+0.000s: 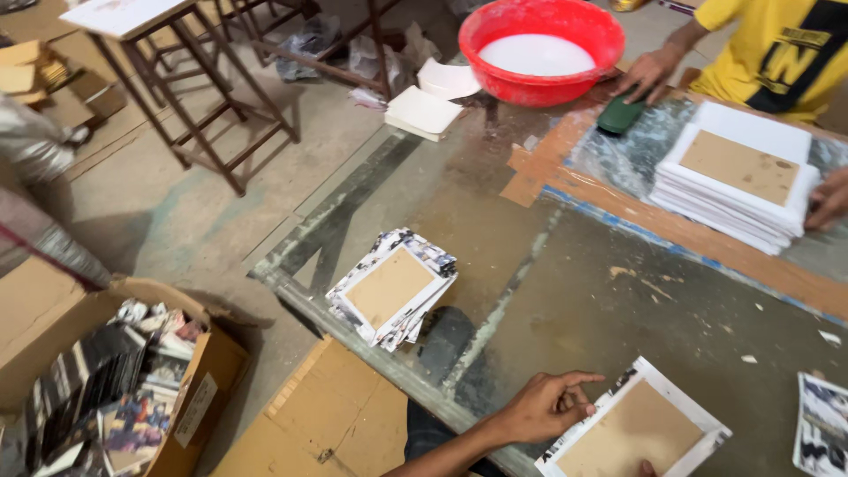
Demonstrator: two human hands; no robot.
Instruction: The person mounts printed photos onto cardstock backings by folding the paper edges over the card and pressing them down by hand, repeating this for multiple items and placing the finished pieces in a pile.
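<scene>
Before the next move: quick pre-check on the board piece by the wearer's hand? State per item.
1. Left hand touches the paper-wrapped board at its left edge: ok.
2. Board lies flat on the glass table, brown side up: ok.
3. Right hand: only a fingertip shows at the bottom edge; its grip: cannot tell.
4. Finished stack lies apart from the board, near the table edge: ok.
5. Co-worker's hand rests by the red basin, far from the board: ok.
6. Printed sheet lies to the right, apart from the board: ok.
</scene>
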